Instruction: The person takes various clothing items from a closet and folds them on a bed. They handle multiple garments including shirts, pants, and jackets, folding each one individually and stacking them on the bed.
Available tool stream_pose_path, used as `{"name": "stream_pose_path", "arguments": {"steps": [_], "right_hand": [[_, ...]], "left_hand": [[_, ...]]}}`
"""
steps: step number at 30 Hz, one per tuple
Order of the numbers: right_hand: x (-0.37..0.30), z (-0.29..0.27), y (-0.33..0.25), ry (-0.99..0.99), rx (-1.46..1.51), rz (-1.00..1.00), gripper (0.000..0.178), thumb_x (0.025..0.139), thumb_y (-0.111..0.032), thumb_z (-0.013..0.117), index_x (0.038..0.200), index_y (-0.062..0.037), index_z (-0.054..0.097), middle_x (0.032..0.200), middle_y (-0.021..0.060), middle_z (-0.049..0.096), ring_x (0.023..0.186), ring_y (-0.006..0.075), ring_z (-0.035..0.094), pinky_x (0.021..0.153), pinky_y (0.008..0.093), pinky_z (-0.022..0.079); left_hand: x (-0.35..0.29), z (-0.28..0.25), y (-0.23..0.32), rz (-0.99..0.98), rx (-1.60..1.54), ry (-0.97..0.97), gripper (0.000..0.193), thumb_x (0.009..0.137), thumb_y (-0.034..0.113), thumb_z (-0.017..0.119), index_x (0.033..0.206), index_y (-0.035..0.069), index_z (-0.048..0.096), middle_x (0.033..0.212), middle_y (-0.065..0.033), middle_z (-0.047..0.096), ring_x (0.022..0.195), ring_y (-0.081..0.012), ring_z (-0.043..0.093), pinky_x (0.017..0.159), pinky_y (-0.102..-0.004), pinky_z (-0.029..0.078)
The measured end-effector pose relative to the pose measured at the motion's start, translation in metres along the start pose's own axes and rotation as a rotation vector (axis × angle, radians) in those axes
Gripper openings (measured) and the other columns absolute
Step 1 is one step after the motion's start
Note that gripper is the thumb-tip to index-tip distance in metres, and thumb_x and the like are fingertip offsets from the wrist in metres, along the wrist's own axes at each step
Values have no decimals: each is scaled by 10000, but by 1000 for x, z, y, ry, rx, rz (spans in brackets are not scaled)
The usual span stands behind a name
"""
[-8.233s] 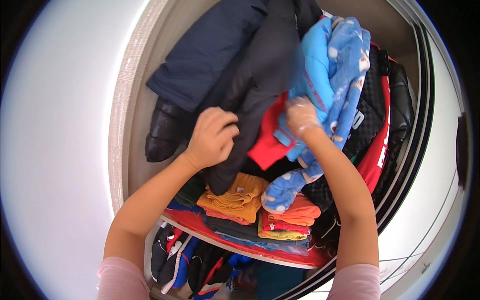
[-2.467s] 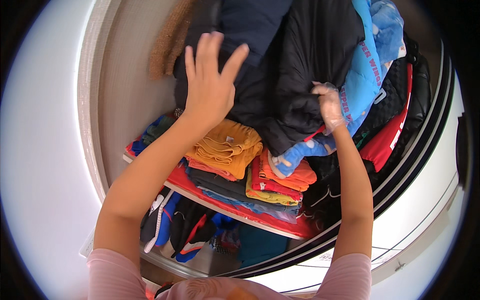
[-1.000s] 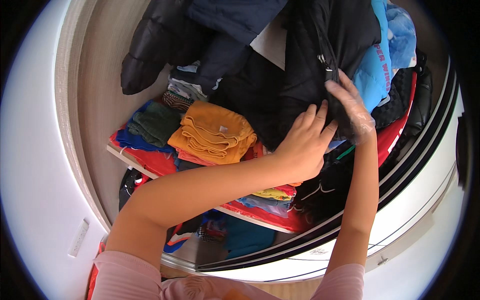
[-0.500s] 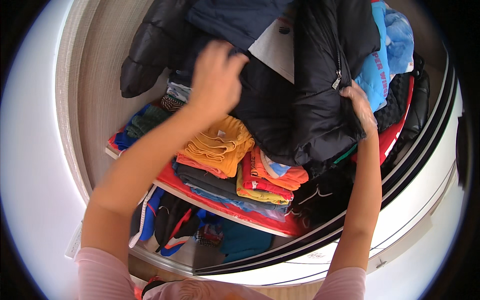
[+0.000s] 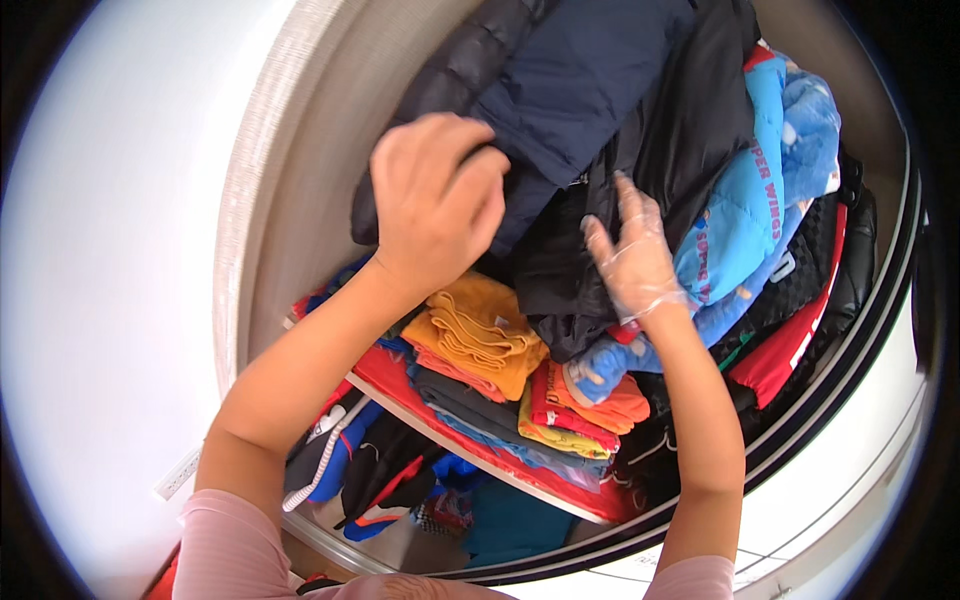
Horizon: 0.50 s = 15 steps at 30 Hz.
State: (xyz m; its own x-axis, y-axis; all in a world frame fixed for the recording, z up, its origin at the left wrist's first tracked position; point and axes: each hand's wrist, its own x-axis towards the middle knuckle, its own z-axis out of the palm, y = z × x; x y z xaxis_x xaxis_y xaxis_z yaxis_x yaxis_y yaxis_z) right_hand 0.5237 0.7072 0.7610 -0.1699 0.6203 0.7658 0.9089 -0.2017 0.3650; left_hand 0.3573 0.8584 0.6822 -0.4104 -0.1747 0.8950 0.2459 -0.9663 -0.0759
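My left hand (image 5: pixel 438 195) hovers at the left side of a dark clothing pile, fingers loosely bent and thumb apart, with nothing visible in it. Beside its fingertips lies a smooth navy garment (image 5: pixel 585 85), and behind that a black padded jacket (image 5: pixel 455 65). My right hand (image 5: pixel 638 255), in a clear plastic glove, lies with fingers apart against a black jacket (image 5: pixel 565 265). Just right of this hand is a light blue padded garment (image 5: pixel 735 220) with red lettering. A fluffy blue garment (image 5: pixel 600 370) passes beneath my right wrist.
Folded yellow clothes (image 5: pixel 480 335) and other stacks rest on a red-covered shelf (image 5: pixel 480 455). Clothes, including a teal one (image 5: pixel 515 520), fill the space below. A wooden side panel (image 5: pixel 262 180) borders the left; dark sliding-door tracks (image 5: pixel 850 370) curve along the right.
The black jacket my right hand gripped by its edge is now down on the pile, and that hand has let go and moved left. The navy garment lies further right; the view has shifted.
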Motion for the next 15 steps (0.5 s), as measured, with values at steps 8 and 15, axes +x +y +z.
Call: {"name": "stream_pose_path", "arguments": {"steps": [8,15], "right_hand": [[24,-24,-49,356,-49,-296,216,683,-18,585,895,-39,614,984,130,562,919,300,550,788,391,453],[96,-10,-85,137,-214,-602,378,698,-39,553,1068,-110,584,1185,103,518,1170,293,425,987,456,315]], "left_hand": [[-20,31,-36,-717,-210,-427,537,711,-29,513,1227,-37,364,846,-313,583,835,-455,580,752,-486,476],[-39,127,95,-523,-823,-616,296,791,31,438,1068,-22,529,1073,-271,545,1038,-387,512,880,-428,409]]}}
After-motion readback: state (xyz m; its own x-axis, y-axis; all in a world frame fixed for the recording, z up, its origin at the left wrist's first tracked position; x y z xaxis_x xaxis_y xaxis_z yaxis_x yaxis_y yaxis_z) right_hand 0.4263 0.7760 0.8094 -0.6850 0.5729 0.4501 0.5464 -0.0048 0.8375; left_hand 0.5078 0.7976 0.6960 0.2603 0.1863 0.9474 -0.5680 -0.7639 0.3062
